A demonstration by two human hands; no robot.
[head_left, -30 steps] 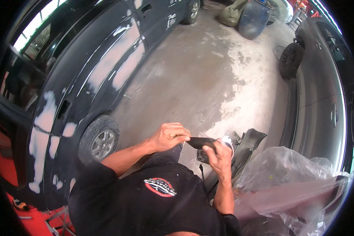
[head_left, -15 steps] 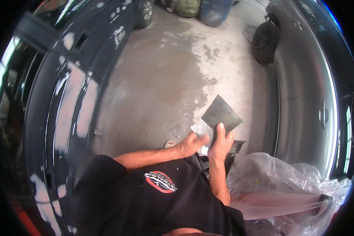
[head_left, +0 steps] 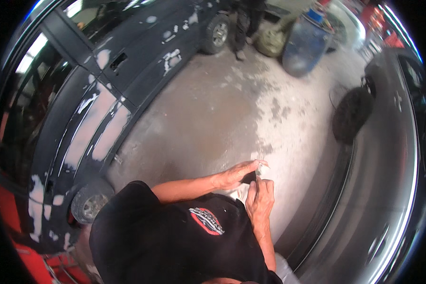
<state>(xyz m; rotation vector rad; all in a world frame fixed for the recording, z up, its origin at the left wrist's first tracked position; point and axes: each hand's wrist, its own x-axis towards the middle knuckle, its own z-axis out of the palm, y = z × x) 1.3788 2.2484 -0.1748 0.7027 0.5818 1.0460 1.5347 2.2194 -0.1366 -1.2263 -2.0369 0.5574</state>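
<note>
In front of my waist both hands meet around a thin dark grey sheet [head_left: 249,178], turned nearly edge-on so that little of it shows. Coming in from the left, my left hand [head_left: 236,175] is closed on it, fingers pointing right; a pale, blurred sliver lies at those fingertips. My right hand [head_left: 260,198], just below and to the right, is closed with curled fingers against the sheet's lower right edge. Whether it is one sheet or two pressed together cannot be seen.
A dark car [head_left: 146,71] with pale filler patches [head_left: 87,130] stands on the left. On the right is a grey car [head_left: 383,189], with a loose tyre [head_left: 352,113] by its side. A blue barrel [head_left: 305,45], an olive sack [head_left: 272,41] and a person's legs [head_left: 241,28] are at the far end.
The dark sheet has turned from facing up to almost edge-on, and my hands have come closer together. The view has swung, bringing a wheel on the left and the far person's legs into sight.
</note>
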